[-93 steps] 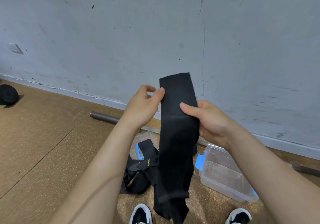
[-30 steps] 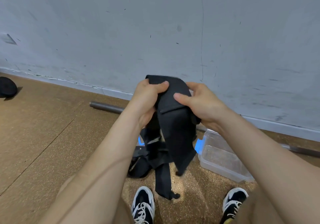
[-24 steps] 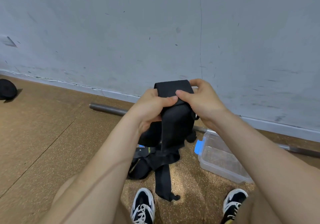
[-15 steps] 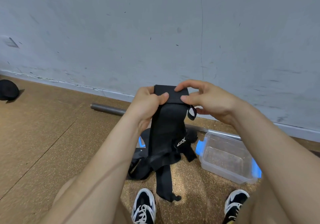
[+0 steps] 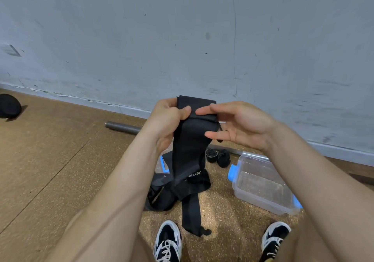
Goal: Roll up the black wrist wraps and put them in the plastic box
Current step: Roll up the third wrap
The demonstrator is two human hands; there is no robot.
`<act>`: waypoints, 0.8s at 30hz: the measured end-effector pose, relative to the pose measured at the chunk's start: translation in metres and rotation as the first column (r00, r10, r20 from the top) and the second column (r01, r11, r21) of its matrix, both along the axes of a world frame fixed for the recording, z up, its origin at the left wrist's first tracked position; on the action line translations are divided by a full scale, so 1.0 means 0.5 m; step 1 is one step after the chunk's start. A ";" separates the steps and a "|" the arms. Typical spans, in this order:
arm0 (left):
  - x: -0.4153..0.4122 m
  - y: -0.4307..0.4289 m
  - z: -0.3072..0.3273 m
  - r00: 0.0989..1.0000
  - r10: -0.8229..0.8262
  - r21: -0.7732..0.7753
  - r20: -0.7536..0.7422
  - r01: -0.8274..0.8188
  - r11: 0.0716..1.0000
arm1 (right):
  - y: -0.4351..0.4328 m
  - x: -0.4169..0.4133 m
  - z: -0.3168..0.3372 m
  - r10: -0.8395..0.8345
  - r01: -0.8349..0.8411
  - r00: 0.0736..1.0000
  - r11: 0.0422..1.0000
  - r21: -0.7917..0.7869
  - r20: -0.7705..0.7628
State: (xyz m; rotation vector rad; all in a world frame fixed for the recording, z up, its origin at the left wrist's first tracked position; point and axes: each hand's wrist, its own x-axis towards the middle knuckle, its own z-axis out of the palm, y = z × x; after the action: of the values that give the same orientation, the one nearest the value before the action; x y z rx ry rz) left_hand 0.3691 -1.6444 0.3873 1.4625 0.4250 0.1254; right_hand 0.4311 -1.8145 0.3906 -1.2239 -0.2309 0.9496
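A scuffed grey wall (image 5: 182, 39) fills the upper view; a cork-brown floor (image 5: 50, 160) runs below it; on that floor, ahead of the person's right foot, sits the clear plastic box (image 5: 261, 202) with blue clips, open and with no wraps inside; a loose heap of black wraps (image 5: 162, 193) lies near its left side; the black wrist wrap (image 5: 190, 140) is held up between the hands, its top turned over into a first fold, its tail trailing to the floor; the left hand (image 5: 168, 120) pinches that fold between thumb and curled fingers; the right hand (image 5: 242, 126) is spread, its straight fingers touching the wrap and gripping nothing; two small rolled wraps (image 5: 217, 156) lie beside the box's far corner. The wrap looks light, soft and limp, probably a little stretchy; I judge it best held at the folded end, by both edges, and rolled tight, or the coil will slacken.
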 end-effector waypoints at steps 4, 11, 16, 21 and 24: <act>-0.006 0.009 -0.002 0.993 -0.108 0.013 -0.044 0.109 0.994 | 0.021 -0.019 -0.012 -0.022 0.024 0.999 0.997 0.071 -0.037; -0.017 0.010 -0.016 0.953 -0.301 0.020 -0.045 0.302 0.953 | 0.042 -0.020 -0.020 -0.266 0.262 0.964 0.950 0.169 0.002; -0.051 0.032 -0.048 0.824 -0.438 0.255 -0.360 0.538 0.803 | 0.023 0.018 -0.016 -0.523 0.500 0.844 0.847 0.181 0.119; -0.073 0.045 -0.027 0.964 -0.259 0.007 -0.067 0.260 0.966 | 0.021 0.041 -0.038 -0.400 0.528 0.711 0.847 -0.063 0.578; -0.073 0.047 -0.007 0.975 -0.147 -0.155 0.166 0.173 0.973 | 0.032 0.025 -0.042 -0.047 0.393 0.612 0.884 -0.252 0.790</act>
State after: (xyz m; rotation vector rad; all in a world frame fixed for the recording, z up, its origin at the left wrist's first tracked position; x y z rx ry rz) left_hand 0.3328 -1.6210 0.3840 1.3042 0.1861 0.0705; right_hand 0.4437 -1.7983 0.3696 -1.9715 -0.5598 0.1756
